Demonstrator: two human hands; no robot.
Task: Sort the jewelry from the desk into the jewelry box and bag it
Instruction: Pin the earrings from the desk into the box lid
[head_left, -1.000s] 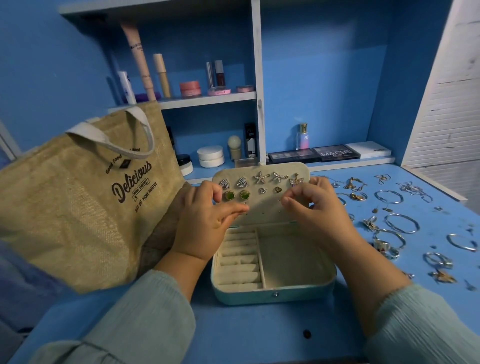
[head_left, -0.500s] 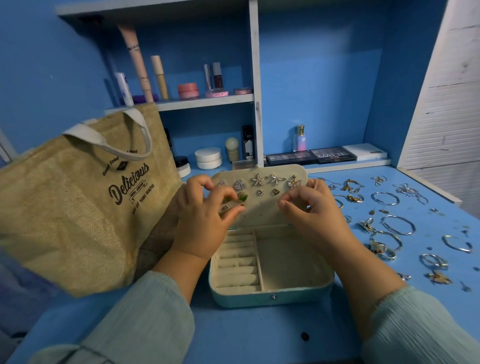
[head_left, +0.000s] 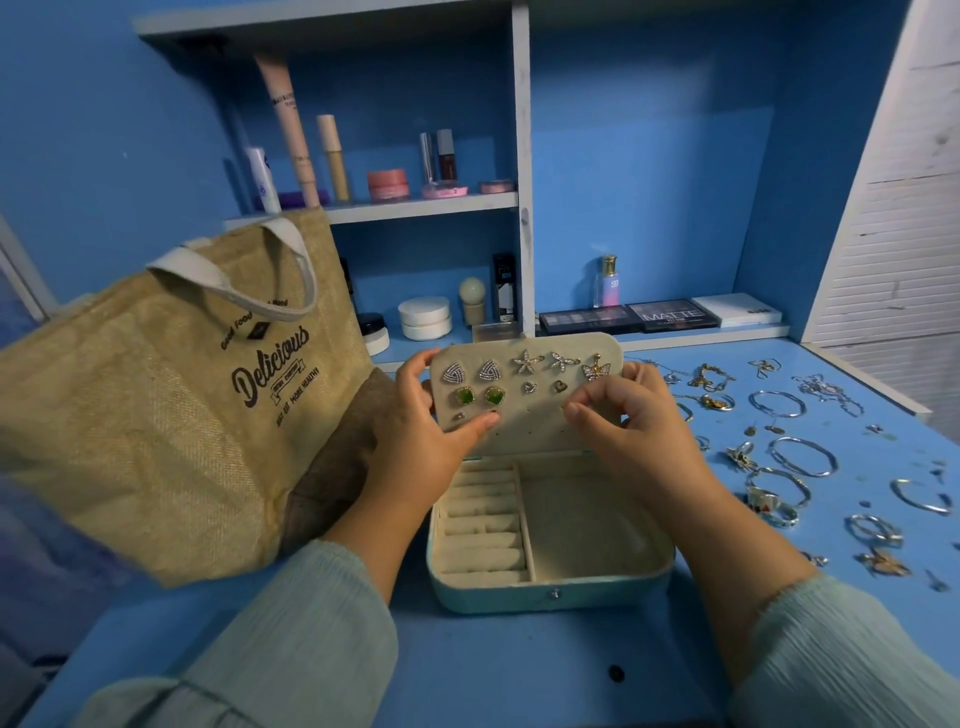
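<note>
A teal jewelry box (head_left: 550, 592) stands open on the blue desk, its cream trays holding nothing. Its raised lid panel (head_left: 530, 421) carries several earrings: triangles, stars, a butterfly, green studs (head_left: 479, 396), small hearts. My left hand (head_left: 421, 447) grips the lid's left edge, thumb on the front near two tiny studs. My right hand (head_left: 628, 431) pinches the lid's right edge, thumb tip on the front and fingers behind; whether it also holds a tiny piece I cannot tell. Loose jewelry (head_left: 789, 457), bangles, rings and chains, lies on the desk at the right. A jute bag (head_left: 156, 415) stands on the left.
Shelves behind hold cosmetics: tubes, jars (head_left: 425, 318), a perfume bottle (head_left: 607, 283) and palettes (head_left: 670, 314). A white louvred panel (head_left: 893, 234) closes the right side. The blue desk (head_left: 519, 675) has bare surface in front of the box.
My left thumb has slid down and left off the green studs, which both show now. My right hand stays at the lid's right edge. The view has shifted slightly.
</note>
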